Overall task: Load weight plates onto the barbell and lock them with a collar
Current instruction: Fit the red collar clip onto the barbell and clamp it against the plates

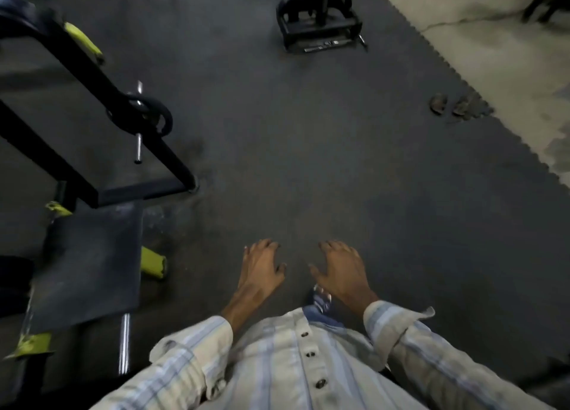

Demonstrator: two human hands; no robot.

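Note:
My left hand and my right hand hang side by side in front of my body over the dark rubber floor, fingers spread, nothing in either. At the left, a black weight plate sits on a short chrome peg of a black and yellow rack, well away from both hands. A chrome bar shows low at the left, below a black bench pad. No collar is visible.
A black machine base stands at the top centre. A pair of sandals lies at the mat's jagged right edge, where bare concrete begins. My foot shows under my right wrist.

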